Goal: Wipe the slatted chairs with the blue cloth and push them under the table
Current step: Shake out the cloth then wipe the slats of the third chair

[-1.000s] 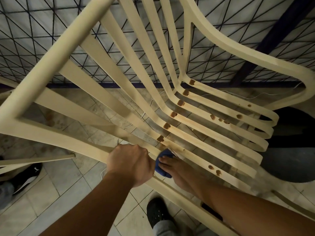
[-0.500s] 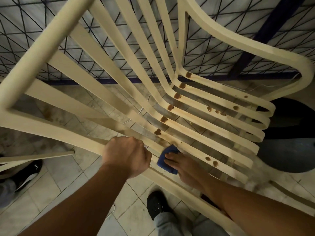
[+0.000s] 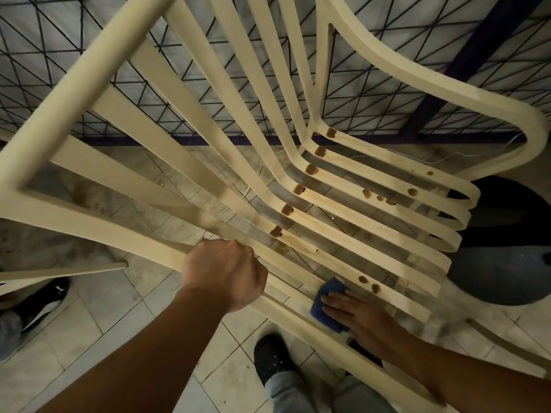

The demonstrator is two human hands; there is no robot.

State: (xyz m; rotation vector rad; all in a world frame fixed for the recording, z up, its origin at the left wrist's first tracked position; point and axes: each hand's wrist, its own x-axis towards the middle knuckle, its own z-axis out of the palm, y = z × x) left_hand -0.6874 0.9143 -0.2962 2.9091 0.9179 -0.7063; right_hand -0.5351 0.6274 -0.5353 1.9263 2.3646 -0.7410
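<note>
Fingers flat and straight, the right hand [image 3: 357,318] presses the cloth [image 3: 326,295] onto a near seat slat of the chair [image 3: 74,90]. The left hand [image 3: 223,274] is clenched round the chair's side rail, above the tiled floor [image 3: 74,338].

We face the slatted chair [image 3: 74,90], tilted over the floor [image 3: 89,338] with a wire fence [image 3: 44,40] behind it. Our left hand [image 3: 223,275] holds its near rail. To the right, our right hand [image 3: 357,317] lies flat on the cloth [image 3: 325,302], which rests on a seat slat.
</note>
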